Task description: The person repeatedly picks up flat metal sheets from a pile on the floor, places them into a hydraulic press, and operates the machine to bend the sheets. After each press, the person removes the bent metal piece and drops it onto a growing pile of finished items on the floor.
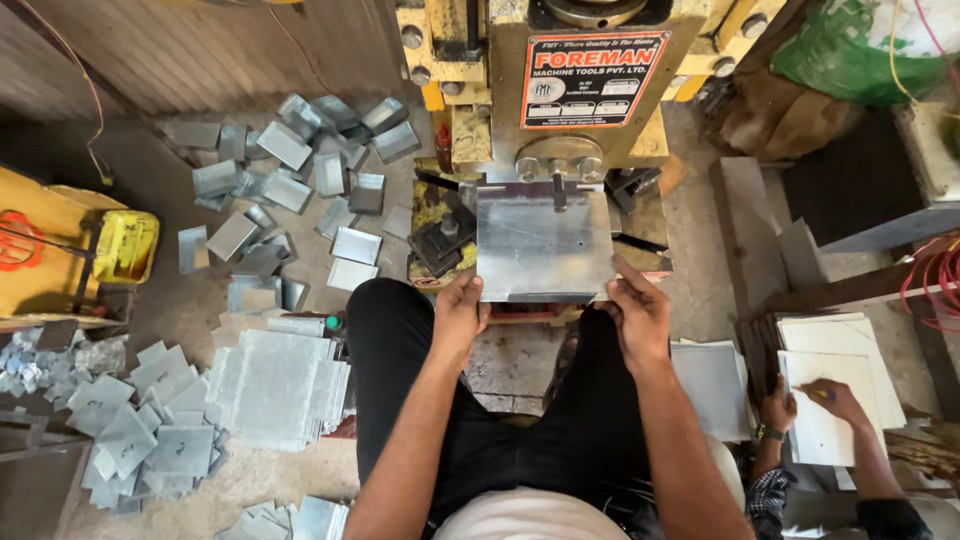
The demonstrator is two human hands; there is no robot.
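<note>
With both thumbs on top and fingers under the near edge, left hand (459,312) and right hand (634,312) pinch the metal sheet (543,243) at its corners, keeping it flat and square on the press (560,90) bed, fingers clear of the punch. Flat blanks (275,385) lie left; formed pieces (300,160) pile beyond.
</note>
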